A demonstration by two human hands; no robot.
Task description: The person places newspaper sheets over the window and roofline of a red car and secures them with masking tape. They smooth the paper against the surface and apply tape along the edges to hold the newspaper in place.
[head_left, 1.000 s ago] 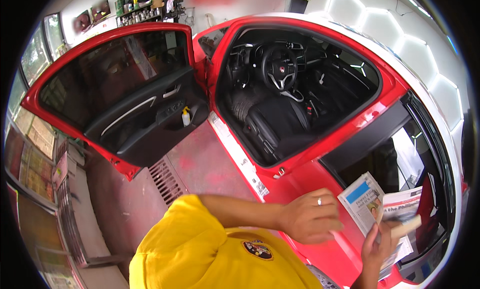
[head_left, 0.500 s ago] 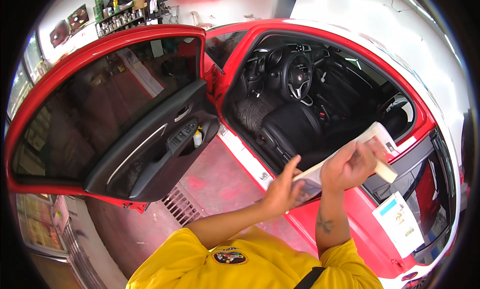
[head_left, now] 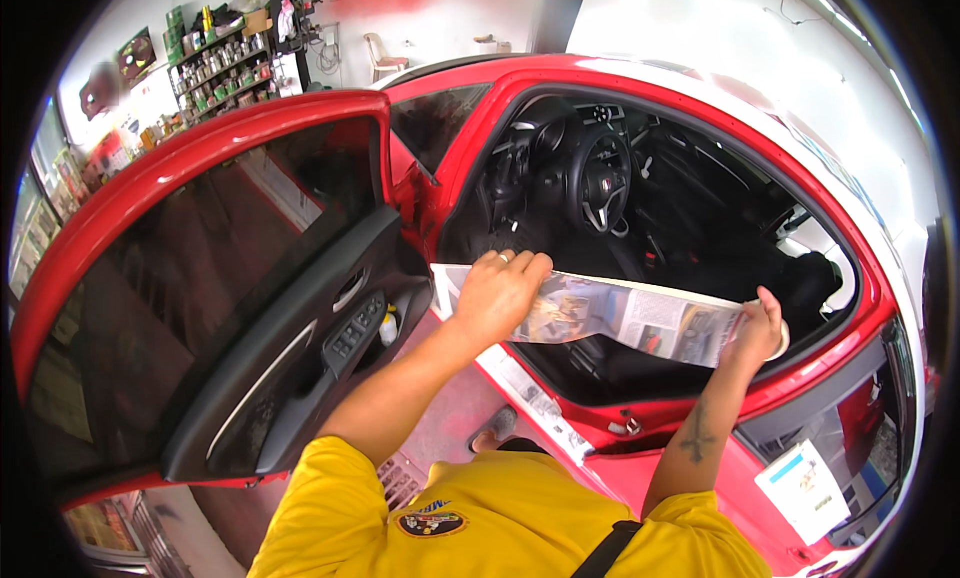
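The person stretches a newspaper sheet across the open door of the red car at frame centre; the left hand lies closed over its left end, the right hand pinches the right end; judged light, limp, tear-prone, best held by both ends.

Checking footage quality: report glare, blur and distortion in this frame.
Head view: strong fisheye bending of the red door and car roof; glare washes out the floor at upper right; both hands, left hand and right hand, and the newspaper stay fairly sharp; cabin interior dark.
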